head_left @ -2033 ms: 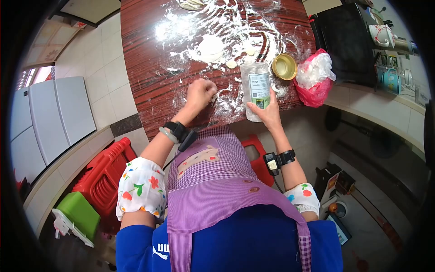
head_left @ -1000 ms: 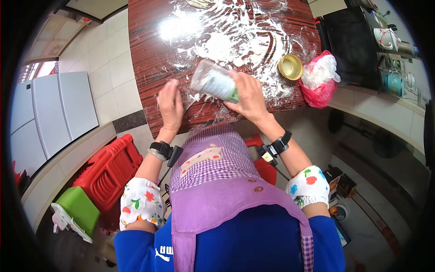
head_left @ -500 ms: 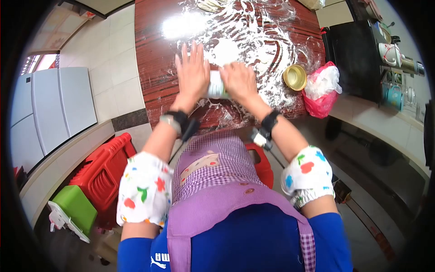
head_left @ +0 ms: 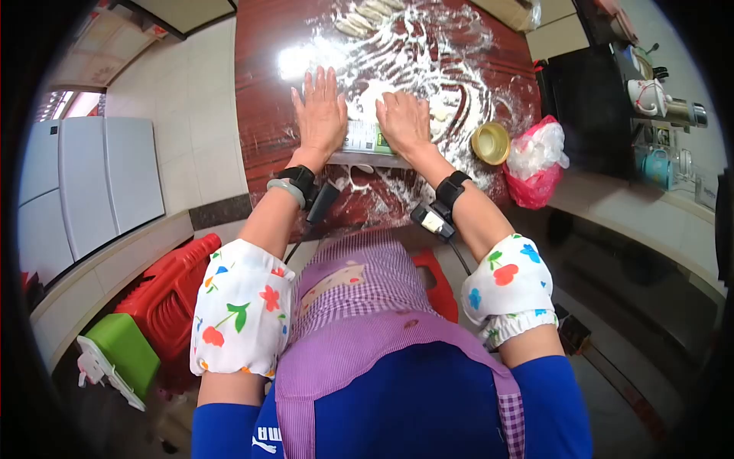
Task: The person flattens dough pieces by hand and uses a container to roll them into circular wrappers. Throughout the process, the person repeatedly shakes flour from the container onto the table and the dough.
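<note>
A flat, clear-edged box [head_left: 359, 138] with a white and green label lies on the floury table under both hands. My left hand [head_left: 319, 115] rests on its left end, fingers stretched out flat and pointing away from me. On the right end, my right hand [head_left: 405, 126] has its fingers bent over the far edge. What lies beneath the box is hidden. Just beyond it is a white patch of flour or dough [head_left: 375, 96]. Farther off, several pale dough strips [head_left: 367, 17] lie side by side.
The dark red wooden table [head_left: 264, 115] is streaked with flour. To the right stand a gold-coloured round tin [head_left: 490, 143] and a pink plastic bag [head_left: 527, 183] with clear plastic in it. Red stacked stools [head_left: 164, 287] and a green stool [head_left: 126, 352] are on the left.
The hands have drawn slightly apart, and more of the labelled box shows between them. My view has shifted a little, bringing more of the dough strips into sight.
</note>
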Demonstrator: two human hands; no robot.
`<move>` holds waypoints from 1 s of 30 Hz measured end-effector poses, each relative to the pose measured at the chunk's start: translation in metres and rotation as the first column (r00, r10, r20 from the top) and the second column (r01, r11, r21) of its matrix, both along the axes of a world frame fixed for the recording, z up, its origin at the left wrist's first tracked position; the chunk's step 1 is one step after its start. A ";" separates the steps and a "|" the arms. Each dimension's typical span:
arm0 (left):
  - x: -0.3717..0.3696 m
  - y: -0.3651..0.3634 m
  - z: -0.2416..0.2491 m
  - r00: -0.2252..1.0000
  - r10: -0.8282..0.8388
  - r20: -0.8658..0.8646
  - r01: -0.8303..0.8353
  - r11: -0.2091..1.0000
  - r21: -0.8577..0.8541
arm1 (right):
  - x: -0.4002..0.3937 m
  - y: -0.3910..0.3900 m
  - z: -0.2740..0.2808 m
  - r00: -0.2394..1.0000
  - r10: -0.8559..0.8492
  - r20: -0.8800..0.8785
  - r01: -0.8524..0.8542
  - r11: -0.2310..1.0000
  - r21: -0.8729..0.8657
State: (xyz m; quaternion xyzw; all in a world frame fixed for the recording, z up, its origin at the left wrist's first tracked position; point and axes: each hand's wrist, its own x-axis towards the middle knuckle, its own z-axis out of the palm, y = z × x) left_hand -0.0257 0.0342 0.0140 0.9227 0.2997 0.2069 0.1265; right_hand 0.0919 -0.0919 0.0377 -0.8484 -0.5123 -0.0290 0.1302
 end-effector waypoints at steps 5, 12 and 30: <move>-0.055 -0.010 0.009 0.929 0.256 0.268 -0.105 0.874 -0.474 | -0.020 -0.019 -0.007 0.977 0.191 -0.099 -0.185 0.980 0.069; -0.120 -0.071 -0.037 0.941 0.318 0.111 -0.141 0.673 -0.726 | -0.015 -0.051 0.007 0.920 0.226 -0.321 -0.305 0.926 -0.222; -0.064 -0.075 -0.040 0.997 0.016 0.076 0.014 0.926 -0.377 | -0.004 -0.097 0.005 0.629 -0.280 -0.725 0.327 0.942 -0.080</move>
